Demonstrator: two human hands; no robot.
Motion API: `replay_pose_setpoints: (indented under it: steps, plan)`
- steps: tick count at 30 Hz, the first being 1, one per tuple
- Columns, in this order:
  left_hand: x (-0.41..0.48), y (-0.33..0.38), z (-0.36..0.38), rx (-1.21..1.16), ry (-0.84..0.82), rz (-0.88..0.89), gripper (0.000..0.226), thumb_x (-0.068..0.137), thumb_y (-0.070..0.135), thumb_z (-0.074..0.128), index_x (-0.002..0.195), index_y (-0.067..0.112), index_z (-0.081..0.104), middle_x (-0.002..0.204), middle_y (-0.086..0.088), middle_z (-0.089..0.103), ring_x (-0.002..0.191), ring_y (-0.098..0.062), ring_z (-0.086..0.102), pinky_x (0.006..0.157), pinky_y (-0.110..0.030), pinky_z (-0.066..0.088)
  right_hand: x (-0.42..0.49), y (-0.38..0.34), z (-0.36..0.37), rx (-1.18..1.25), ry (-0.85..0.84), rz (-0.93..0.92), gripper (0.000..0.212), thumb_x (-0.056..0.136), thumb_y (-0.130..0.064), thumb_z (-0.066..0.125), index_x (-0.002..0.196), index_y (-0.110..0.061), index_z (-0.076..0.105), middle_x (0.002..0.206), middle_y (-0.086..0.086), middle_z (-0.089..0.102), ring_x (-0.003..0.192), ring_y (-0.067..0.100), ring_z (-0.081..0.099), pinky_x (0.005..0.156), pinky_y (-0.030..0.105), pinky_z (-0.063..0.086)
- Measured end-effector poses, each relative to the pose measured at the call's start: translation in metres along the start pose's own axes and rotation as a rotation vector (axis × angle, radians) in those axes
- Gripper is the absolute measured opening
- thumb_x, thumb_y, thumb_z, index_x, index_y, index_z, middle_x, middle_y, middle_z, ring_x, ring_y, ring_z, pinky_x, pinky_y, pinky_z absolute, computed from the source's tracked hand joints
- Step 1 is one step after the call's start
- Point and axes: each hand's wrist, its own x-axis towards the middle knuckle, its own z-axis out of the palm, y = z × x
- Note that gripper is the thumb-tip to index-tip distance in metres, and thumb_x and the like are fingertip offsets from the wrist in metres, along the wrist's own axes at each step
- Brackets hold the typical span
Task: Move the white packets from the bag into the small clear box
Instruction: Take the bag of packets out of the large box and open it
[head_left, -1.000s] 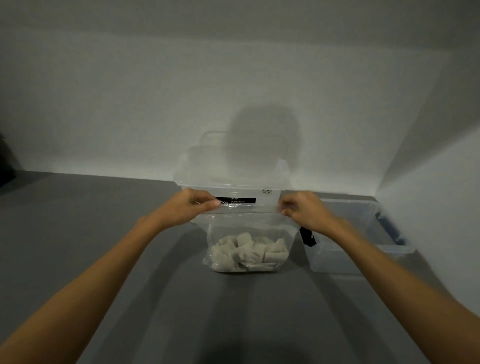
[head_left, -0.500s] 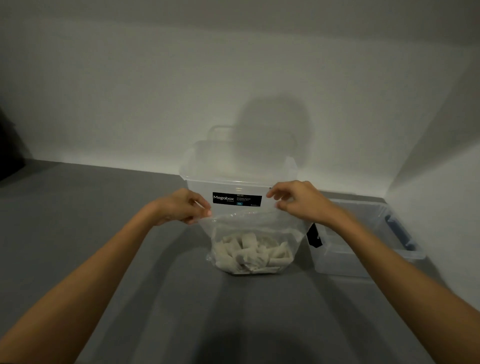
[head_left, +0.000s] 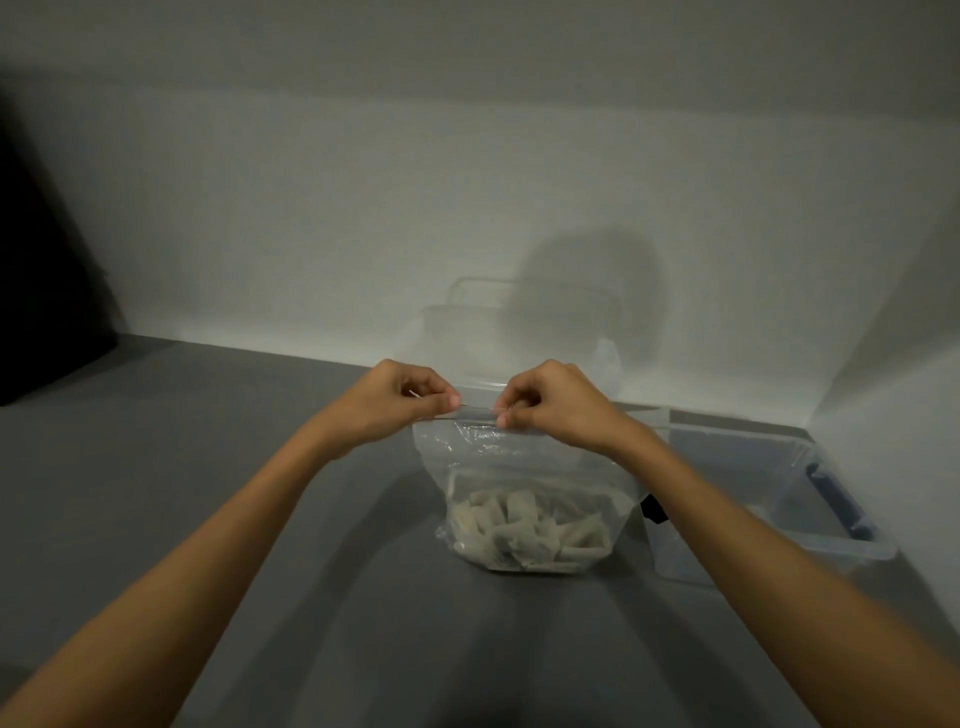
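Note:
A clear plastic bag stands upright on the grey table, with several white packets heaped at its bottom. My left hand and my right hand both pinch the bag's top strip near its middle, fingertips close together. The small clear box with a blue latch sits on the table just right of the bag, behind my right forearm. I cannot tell whether the top seal is parted.
A larger clear storage box stands right behind the bag against the white wall. A dark object fills the far left edge. The grey table stretches left and toward me.
Both hands have slid inward along the bag's top edge, from its two corners to near the middle. The view has tilted, so the big box's label is now hidden.

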Motion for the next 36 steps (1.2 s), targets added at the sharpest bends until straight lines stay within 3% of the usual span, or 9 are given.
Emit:
replay_pose_setpoints:
  steps: [4, 7, 10, 14, 20, 23, 27, 31, 36]
  plan:
    - [0.002, 0.006, 0.012, 0.231, 0.236, 0.094, 0.022, 0.081, 0.042, 0.071, 0.098, 0.029, 0.069, 0.092, 0.011, 0.063, 0.077, -0.007, 0.059, 0.068, -0.019, 0.045, -0.003, 0.0, -0.002, 0.067, -0.016, 0.041, 0.009, 0.075, -0.009, 0.078, 0.084, -0.011, 0.075, 0.067, -0.005, 0.071, 0.065, 0.0, 0.066, 0.059, 0.006, 0.044]
    - [0.004, 0.01, 0.021, 0.258, 0.094, 0.108, 0.024, 0.081, 0.047, 0.069, 0.099, 0.031, 0.069, 0.094, 0.013, 0.066, 0.085, -0.005, 0.061, 0.075, -0.022, 0.049, -0.006, 0.002, -0.004, 0.071, -0.024, 0.05, 0.011, 0.073, -0.012, 0.081, 0.082, -0.015, 0.074, 0.068, -0.005, 0.072, 0.07, 0.002, 0.068, 0.066, 0.011, 0.047]
    - [0.009, 0.013, 0.026, 0.216, -0.023, 0.074, 0.024, 0.083, 0.045, 0.067, 0.088, 0.023, 0.075, 0.081, 0.005, 0.073, 0.078, -0.01, 0.068, 0.078, -0.031, 0.053, -0.008, 0.004, -0.006, 0.05, 0.0, 0.044, 0.014, 0.071, -0.014, 0.082, 0.079, -0.019, 0.072, 0.066, -0.005, 0.071, 0.066, 0.0, 0.066, 0.065, 0.013, 0.047]
    - [0.012, 0.017, 0.024, 0.125, -0.123, 0.029, 0.021, 0.085, 0.037, 0.068, 0.084, 0.017, 0.075, 0.077, -0.006, 0.074, 0.074, -0.017, 0.07, 0.069, -0.027, 0.05, -0.015, 0.009, -0.004, 0.055, 0.052, -0.006, 0.021, 0.076, -0.011, 0.078, 0.084, -0.02, 0.06, 0.067, -0.001, 0.072, 0.063, 0.001, 0.066, 0.065, 0.014, 0.048]
    - [0.016, 0.016, 0.021, 0.085, -0.201, -0.08, 0.018, 0.089, 0.019, 0.064, 0.082, 0.006, 0.074, 0.07, -0.007, 0.071, 0.063, -0.011, 0.063, 0.065, -0.022, 0.05, -0.02, 0.016, 0.011, -0.241, 0.128, -0.211, 0.007, 0.085, -0.026, 0.068, 0.092, -0.026, 0.068, 0.081, -0.009, 0.072, 0.079, 0.006, 0.066, 0.082, 0.035, 0.052]
    - [0.017, 0.015, 0.023, 0.128, -0.164, -0.108, 0.02, 0.089, 0.019, 0.064, 0.081, 0.003, 0.073, 0.069, -0.006, 0.067, 0.062, -0.013, 0.055, 0.064, -0.026, 0.046, -0.023, 0.017, 0.016, -0.428, 0.213, -0.309, 0.006, 0.086, -0.027, 0.067, 0.091, -0.025, 0.07, 0.091, -0.009, 0.068, 0.086, 0.012, 0.061, 0.087, 0.039, 0.044]
    - [0.019, 0.012, 0.023, 0.141, -0.074, -0.103, 0.016, 0.088, 0.01, 0.061, 0.085, 0.0, 0.073, 0.081, -0.009, 0.072, 0.072, -0.014, 0.061, 0.073, -0.031, 0.052, -0.032, 0.011, 0.02, -0.523, 0.247, -0.393, 0.006, 0.088, -0.025, 0.06, 0.09, -0.022, 0.066, 0.091, -0.006, 0.064, 0.087, 0.015, 0.058, 0.086, 0.037, 0.04]
    - [0.022, 0.008, 0.025, 0.139, 0.033, -0.123, 0.02, 0.088, 0.005, 0.059, 0.076, -0.009, 0.067, 0.081, -0.015, 0.071, 0.063, -0.016, 0.061, 0.054, -0.016, 0.049, -0.042, 0.005, 0.028, -0.545, 0.203, -0.435, 0.008, 0.092, -0.023, 0.051, 0.088, -0.02, 0.057, 0.079, -0.008, 0.064, 0.069, 0.012, 0.057, 0.086, 0.037, 0.043]
    - [0.025, 0.002, 0.021, 0.285, 0.141, -0.127, 0.027, 0.089, 0.005, 0.05, 0.072, -0.013, 0.062, 0.066, -0.014, 0.062, 0.051, -0.012, 0.054, 0.046, -0.012, 0.04, -0.051, 0.006, 0.028, -0.549, 0.196, -0.438, 0.016, 0.093, -0.028, 0.039, 0.089, -0.021, 0.053, 0.076, -0.01, 0.061, 0.061, 0.01, 0.052, 0.079, 0.035, 0.046]
